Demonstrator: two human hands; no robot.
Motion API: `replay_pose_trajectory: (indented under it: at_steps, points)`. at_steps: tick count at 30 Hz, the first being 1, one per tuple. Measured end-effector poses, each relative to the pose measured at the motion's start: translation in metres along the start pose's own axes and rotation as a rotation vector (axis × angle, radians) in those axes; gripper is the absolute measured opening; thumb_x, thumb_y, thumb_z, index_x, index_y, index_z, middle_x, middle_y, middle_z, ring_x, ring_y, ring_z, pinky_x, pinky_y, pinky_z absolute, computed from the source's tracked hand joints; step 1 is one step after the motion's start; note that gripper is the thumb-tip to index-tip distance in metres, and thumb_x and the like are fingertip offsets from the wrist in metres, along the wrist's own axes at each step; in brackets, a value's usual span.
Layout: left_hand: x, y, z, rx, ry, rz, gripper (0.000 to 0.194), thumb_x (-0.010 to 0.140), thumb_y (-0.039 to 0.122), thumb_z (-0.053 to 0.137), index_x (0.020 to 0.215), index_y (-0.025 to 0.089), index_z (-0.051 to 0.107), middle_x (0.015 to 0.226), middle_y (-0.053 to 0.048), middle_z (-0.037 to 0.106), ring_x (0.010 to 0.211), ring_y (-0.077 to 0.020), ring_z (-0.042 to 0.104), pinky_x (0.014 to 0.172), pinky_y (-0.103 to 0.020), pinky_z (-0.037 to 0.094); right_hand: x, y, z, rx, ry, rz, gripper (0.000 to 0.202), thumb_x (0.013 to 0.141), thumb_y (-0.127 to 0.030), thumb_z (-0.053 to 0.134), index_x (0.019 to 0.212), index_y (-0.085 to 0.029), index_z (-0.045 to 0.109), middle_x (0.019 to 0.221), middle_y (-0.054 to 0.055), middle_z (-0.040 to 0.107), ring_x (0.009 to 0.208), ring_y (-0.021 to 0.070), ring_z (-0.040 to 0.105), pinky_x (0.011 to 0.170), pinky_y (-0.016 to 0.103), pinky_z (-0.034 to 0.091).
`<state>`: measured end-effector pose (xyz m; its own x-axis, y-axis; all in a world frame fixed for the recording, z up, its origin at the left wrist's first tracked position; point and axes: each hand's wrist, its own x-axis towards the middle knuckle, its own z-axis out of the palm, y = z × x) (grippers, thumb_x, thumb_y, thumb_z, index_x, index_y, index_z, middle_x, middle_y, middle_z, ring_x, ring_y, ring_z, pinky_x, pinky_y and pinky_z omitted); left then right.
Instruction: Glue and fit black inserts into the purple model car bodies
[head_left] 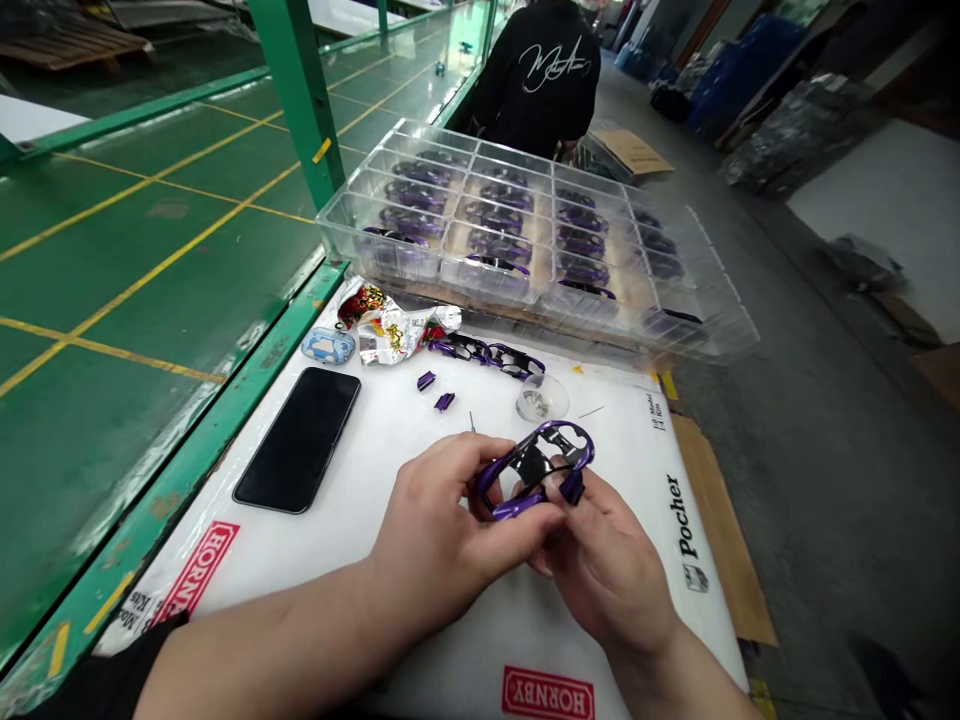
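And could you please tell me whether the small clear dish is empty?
Not empty: the small clear dish has a little heap of silvery bits inside, too small to identify.

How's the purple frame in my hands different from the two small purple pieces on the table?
The purple frame is far larger than the small pieces. The frame has openings; the small pieces look short and stubby. Left hand and right hand hold the frame, while the small pieces lie on the table. Both show purple.
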<state>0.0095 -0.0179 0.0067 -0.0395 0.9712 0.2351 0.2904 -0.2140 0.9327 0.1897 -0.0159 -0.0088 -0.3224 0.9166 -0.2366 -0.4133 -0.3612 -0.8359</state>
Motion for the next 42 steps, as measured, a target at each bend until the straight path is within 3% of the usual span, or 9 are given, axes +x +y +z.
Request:
replay_pose_trajectory:
  at_steps: [9, 18, 33, 36, 40, 42]
  points:
    - [-0.004, -0.003, 0.001, 0.096, 0.056, 0.118, 0.045, 0.079, 0.038, 0.108, 0.11, 0.015, 0.083, 0.083, 0.0, 0.081, 0.068, -0.0157, 0.072, 0.065, -0.027, 0.057, -0.001, -0.002, 0.003, 0.011, -0.014, -0.005, 0.027, 0.108, -0.047, 0.085, 0.105, -0.02, 0.086, 0.089, 0.006, 0.074, 0.065, 0.0131, 0.061, 0.053, 0.021, 0.057]
    - [-0.007, -0.003, 0.004, 0.06, 0.072, 0.093, 0.045, 0.08, 0.046, 0.108, 0.105, 0.018, 0.083, 0.08, 0.002, 0.08, 0.066, -0.0149, 0.071, 0.065, -0.027, 0.056, -0.002, -0.006, 0.009, -0.004, 0.007, 0.024, 0.027, 0.107, -0.047, 0.083, 0.101, -0.021, 0.084, 0.088, 0.008, 0.077, 0.057, 0.0156, 0.062, 0.045, 0.024, 0.051]
    - [-0.012, -0.001, 0.006, 0.072, 0.127, 0.072, 0.043, 0.081, 0.044, 0.107, 0.106, 0.018, 0.083, 0.083, 0.0, 0.082, 0.07, -0.0165, 0.074, 0.07, -0.028, 0.06, -0.002, -0.008, 0.014, 0.039, 0.02, 0.075, 0.032, 0.104, -0.049, 0.086, 0.099, -0.018, 0.08, 0.083, 0.004, 0.074, 0.047, 0.0099, 0.056, 0.038, 0.019, 0.044]
    - [-0.008, -0.001, 0.005, -0.013, 0.088, -0.038, 0.037, 0.08, 0.042, 0.106, 0.103, 0.021, 0.085, 0.08, 0.001, 0.083, 0.068, -0.0174, 0.075, 0.068, -0.028, 0.059, 0.0, -0.006, 0.012, 0.008, 0.032, 0.047, 0.032, 0.104, -0.05, 0.087, 0.098, -0.02, 0.078, 0.082, 0.004, 0.074, 0.05, 0.0135, 0.061, 0.041, 0.023, 0.051]
    - [0.0, -0.001, 0.005, -0.316, -0.11, -0.307, 0.027, 0.091, 0.041, 0.098, 0.107, 0.024, 0.084, 0.065, 0.005, 0.08, 0.056, -0.0183, 0.075, 0.062, -0.029, 0.06, 0.001, -0.005, 0.005, -0.075, -0.014, 0.0, 0.032, 0.107, -0.053, 0.084, 0.102, -0.022, 0.081, 0.089, 0.006, 0.078, 0.06, 0.0184, 0.069, 0.055, 0.032, 0.062]
    - [0.002, -0.001, 0.005, -0.417, -0.154, -0.373, 0.027, 0.092, 0.04, 0.096, 0.109, 0.023, 0.084, 0.063, 0.004, 0.08, 0.054, -0.0189, 0.076, 0.061, -0.029, 0.06, 0.001, -0.006, 0.001, -0.126, -0.041, -0.014, 0.032, 0.111, -0.053, 0.079, 0.107, -0.022, 0.083, 0.095, 0.008, 0.08, 0.066, 0.0199, 0.071, 0.062, 0.036, 0.064]
